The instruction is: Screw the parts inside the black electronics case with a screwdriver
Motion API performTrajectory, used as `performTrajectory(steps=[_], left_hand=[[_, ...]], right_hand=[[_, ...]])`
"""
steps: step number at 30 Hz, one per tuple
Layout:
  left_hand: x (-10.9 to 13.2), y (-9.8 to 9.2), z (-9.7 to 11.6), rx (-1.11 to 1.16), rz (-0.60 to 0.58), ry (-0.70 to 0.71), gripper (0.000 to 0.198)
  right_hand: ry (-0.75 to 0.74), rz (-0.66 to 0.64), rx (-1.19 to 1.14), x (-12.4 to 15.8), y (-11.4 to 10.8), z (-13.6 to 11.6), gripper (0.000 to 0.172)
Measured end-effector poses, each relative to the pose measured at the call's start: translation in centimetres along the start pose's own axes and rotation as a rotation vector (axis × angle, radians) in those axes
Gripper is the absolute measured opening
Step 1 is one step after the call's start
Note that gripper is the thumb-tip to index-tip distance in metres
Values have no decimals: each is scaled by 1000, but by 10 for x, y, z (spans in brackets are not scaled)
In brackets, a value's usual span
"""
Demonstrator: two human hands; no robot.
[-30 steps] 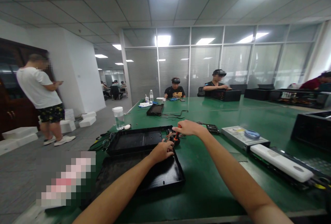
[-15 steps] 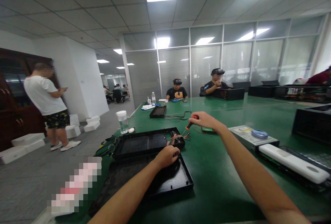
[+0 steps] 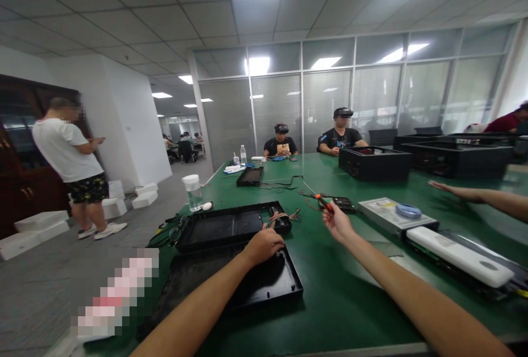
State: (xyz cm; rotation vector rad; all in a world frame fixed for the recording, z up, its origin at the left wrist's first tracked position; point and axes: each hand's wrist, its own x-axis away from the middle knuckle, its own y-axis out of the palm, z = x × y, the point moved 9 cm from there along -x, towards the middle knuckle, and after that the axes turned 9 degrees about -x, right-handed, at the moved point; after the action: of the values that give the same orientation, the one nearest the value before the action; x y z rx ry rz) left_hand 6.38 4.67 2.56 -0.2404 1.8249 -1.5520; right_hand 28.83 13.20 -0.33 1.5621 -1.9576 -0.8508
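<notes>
My left hand [image 3: 263,245] rests with curled fingers on the far edge of a black plastic cover [image 3: 247,283] lying flat on the green table [image 3: 330,302]. Just beyond it lies a black case panel [image 3: 225,227] with a bundle of coloured wires [image 3: 282,217] at its right end. My right hand [image 3: 338,223] is lifted to the right of the wires and holds an orange-handled screwdriver [image 3: 319,197] with its thin shaft pointing up and away.
A silver drive [image 3: 391,217] with a blue disc on it and a white bar [image 3: 460,256] lie at the right. Another person's hand [image 3: 451,190] reaches in from the right. Black computer cases [image 3: 373,163] and a water bottle [image 3: 192,190] stand further off. Two seated people and one standing person are around.
My right hand has pulled back from above the wires toward me and to the right, turning the screwdriver tip upward. Another person's hand has come in at the right. My left hand stayed put.
</notes>
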Motion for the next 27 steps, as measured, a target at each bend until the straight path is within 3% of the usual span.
performTrajectory(steps=[5,11,14,17,20,22,25,27], left_hand=[[1,10,10,-56,-82,67,10],[4,0,16,-82,-56,85,13],[4,-7,22,-103,-27,106,16],[1,-18,20,-161,22,73,19],[-5,-34,0,-219,49,-22,23],[-8,-43,-24,-197,0,-90,24],[-1,-43,-70,-115,-200,-200,20],[16,-38,-101,-124,-330,-306,21]], right_hand=[[61,-89,-11,11,18,9,21],[94,-139,-119,25,34,11,16],[175,-292,-108,37,52,15,5],[242,-526,53,57,69,24,13],[179,-713,408,80,82,34,16],[54,-828,739,101,93,38,24],[-216,-1106,1202,152,115,44,30],[-378,-1310,1460,192,116,53,20]])
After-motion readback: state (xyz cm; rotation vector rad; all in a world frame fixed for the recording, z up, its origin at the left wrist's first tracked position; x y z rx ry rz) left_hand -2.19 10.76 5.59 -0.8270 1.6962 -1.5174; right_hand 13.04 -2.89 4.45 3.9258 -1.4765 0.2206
